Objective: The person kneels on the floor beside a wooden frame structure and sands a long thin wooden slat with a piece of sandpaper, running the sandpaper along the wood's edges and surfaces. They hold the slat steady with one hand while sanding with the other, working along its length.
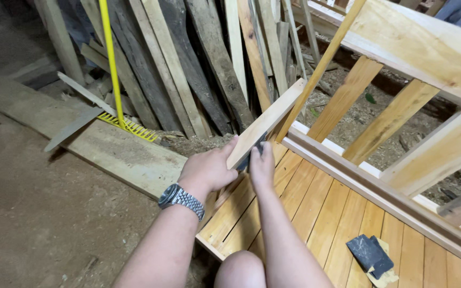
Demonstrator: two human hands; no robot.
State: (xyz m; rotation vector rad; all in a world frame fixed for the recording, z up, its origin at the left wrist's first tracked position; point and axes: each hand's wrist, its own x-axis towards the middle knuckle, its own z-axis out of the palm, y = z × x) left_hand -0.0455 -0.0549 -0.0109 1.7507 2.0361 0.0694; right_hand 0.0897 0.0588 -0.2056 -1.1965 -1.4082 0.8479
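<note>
Left hand (207,169): I observe it clamped around the lower end of a pale wooden slat (265,124), thumb on the upper face, fingers wrapped below. A metal-link wristwatch (180,199) sits on that wrist.

Right hand (261,164): fingers held together and pressed flat against the near side of the same slat, with a dark piece of sandpaper (252,156) showing between palm and wood. I cannot tell how much of the sheet lies under the hand.

Head view, the only one I have. The slat runs on a tilt from the hands up and to the right, its upper end meeting a thin diagonal strip (321,66) of the wooden frame (417,45). That frame is a light, freshly cut assembly: a broad top rail, several angled balusters (389,121) and a lower rail, standing over a panel of varnished orange boards (316,208). The slat's lower end hangs just above that panel's near corner.

On the panel, well apart from the hands to the right, lies a second folded dark sandpaper sheet (370,254) on a scrap of tan paper.

Behind, weathered planks (188,58) lean in a stack. A yellow rake (128,126) rests among them, tines on a long flat board (81,133) lying on the dirt floor (38,213). The person's bare knee (239,269) shows at the bottom edge.
</note>
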